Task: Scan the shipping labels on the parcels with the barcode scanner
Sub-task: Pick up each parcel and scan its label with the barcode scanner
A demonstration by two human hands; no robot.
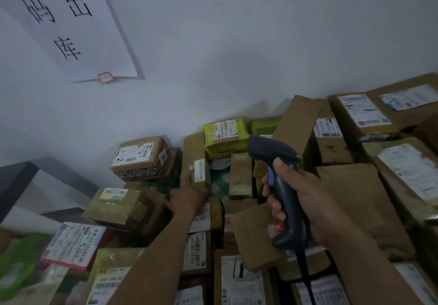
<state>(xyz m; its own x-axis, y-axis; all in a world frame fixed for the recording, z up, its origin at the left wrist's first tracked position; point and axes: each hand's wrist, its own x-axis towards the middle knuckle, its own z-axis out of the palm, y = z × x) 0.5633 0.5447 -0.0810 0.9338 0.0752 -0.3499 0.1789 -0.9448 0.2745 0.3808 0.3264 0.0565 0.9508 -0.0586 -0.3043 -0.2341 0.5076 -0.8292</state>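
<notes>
Between scans, probably: gripping the scanner (279,181) in the right hand (305,200) above the heaped parcels (355,198), touching the left hand (189,197) to a small upright box (195,153) near the wall, grasp unclear, next needing its label (201,171) turned toward the scanner's nose.

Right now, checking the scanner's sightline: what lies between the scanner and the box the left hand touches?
In the head view: a small upright box and green checked fabric, between the scanner and the tall box at the left hand.
</notes>
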